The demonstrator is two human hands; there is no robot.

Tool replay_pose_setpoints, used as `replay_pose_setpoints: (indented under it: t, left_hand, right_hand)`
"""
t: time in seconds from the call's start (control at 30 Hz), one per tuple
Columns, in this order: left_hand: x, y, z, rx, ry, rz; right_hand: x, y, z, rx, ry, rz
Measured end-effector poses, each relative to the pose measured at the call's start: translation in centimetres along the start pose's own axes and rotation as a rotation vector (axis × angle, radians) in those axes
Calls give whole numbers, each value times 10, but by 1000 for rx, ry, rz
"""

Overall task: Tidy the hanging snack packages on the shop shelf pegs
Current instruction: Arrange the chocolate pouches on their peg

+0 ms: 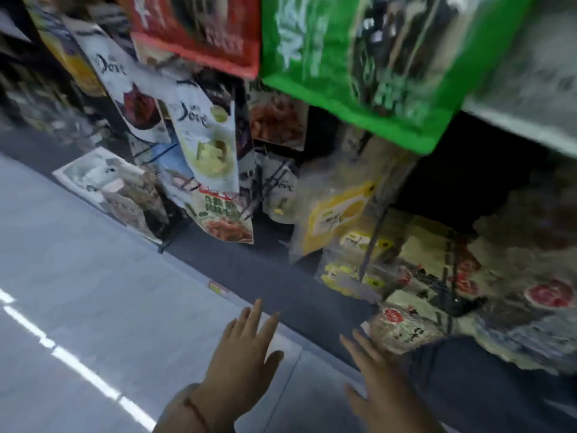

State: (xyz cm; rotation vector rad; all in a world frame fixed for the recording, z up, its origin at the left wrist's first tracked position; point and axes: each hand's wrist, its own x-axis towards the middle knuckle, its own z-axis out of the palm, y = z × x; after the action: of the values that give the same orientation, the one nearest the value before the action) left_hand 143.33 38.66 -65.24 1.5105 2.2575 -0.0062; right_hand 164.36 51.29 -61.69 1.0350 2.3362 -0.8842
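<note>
The view is blurred and tilted. Snack packages hang on the shop rack: a big green bag [359, 64] at the top, a red bag [199, 29] to its left, white Dove pouches [206, 139] in the middle, and yellow-labelled clear bags [340, 214] lower down. My left hand [240, 357] is at the bottom centre, fingers straight and spread, holding nothing. My right hand [381, 382] is beside it, fingers straight too, near the packets with red round marks [402, 326]. Neither hand touches a package.
A pale grey tiled floor [78, 276] with a bright light streak fills the left. A dark base strip [281, 282] runs along the rack's foot. More packets hang at the far left and the right. A flat packet [103, 182] sticks out at the rack's left.
</note>
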Motion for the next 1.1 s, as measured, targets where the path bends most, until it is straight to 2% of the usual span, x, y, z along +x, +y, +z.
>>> replay_pose_setpoints:
  t: [0.07, 0.17, 0.23, 0.33, 0.53, 0.73, 0.97, 1.1]
  left_hand:
    - [-24, -8, -45, -11, -57, -49]
    - [-74, -19, -148, -77, -65, -83]
    - [-105, -36, -216, -74, -136, -101]
    - [-123, -73, -294, -76, -93, -123]
    - [-108, -140, -373, 26, -44, -77]
    - [-95, -134, -404, 57, -68, -45]
    - [-98, -133, -430, 69, -3, -79]
    - [-95, -140, -443, 76, 48, -39]
  right_hand:
    - [-23, -38, -31, -7, -36, 23]
    - [-65, -109, -88, 9, -2, 5]
    - [-88, -163, -127, -25, 10, -8]
    - [-98, -244, -172, 32, 37, -42]
    - [-72, -360, -224, 132, 158, -113]
    - [-75, -366, -250, 133, 238, -104]
    - [-83, -347, -238, 180, 241, -38]
    - [-73, -350, -244, 201, 267, -30]
